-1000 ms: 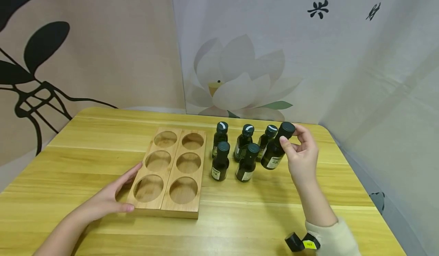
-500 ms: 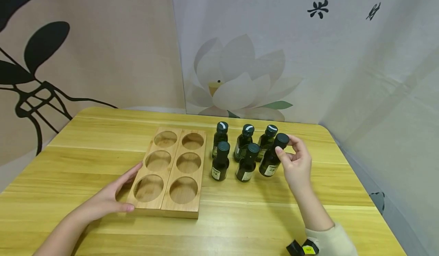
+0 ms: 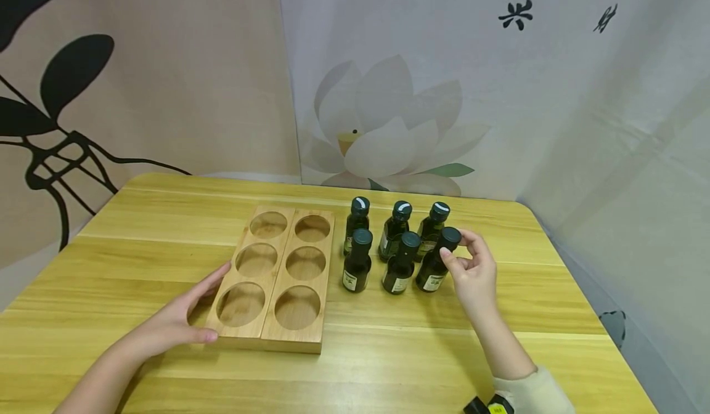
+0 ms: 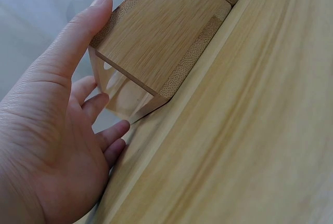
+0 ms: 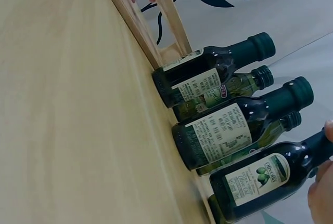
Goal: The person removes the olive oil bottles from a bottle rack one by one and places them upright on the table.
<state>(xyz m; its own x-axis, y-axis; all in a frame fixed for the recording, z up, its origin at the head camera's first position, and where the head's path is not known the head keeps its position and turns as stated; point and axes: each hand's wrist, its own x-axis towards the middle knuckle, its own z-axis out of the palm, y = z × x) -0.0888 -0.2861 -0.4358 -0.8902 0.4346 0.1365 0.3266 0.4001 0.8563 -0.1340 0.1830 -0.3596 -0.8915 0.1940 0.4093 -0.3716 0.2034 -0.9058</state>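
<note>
My right hand (image 3: 478, 275) pinches the neck of a dark olive oil bottle (image 3: 431, 272), thumb in front. It is almost upright at the right end of the near row; whether its base touches the table I cannot tell. The label (image 5: 258, 179) with green olives shows in the right wrist view. Beside it stand two similar dark bottles, a middle one (image 3: 398, 271) and a left one (image 3: 356, 270). My left hand (image 3: 176, 320) touches the near left corner of a wooden rack (image 3: 267, 291), thumb at the front and fingers along the side, loosely spread.
Behind the near row stand three green bottles with white-marked caps: a left one (image 3: 357, 220), a middle one (image 3: 395, 232) and a right one (image 3: 432, 229). The rack has several round holes. A printed cloth (image 3: 222, 81) hangs behind the wooden table (image 3: 399, 365).
My right hand has lowered the dark bottle and brought it left, into line with the near row. It tilts less now. My left hand and the rack have stayed put.
</note>
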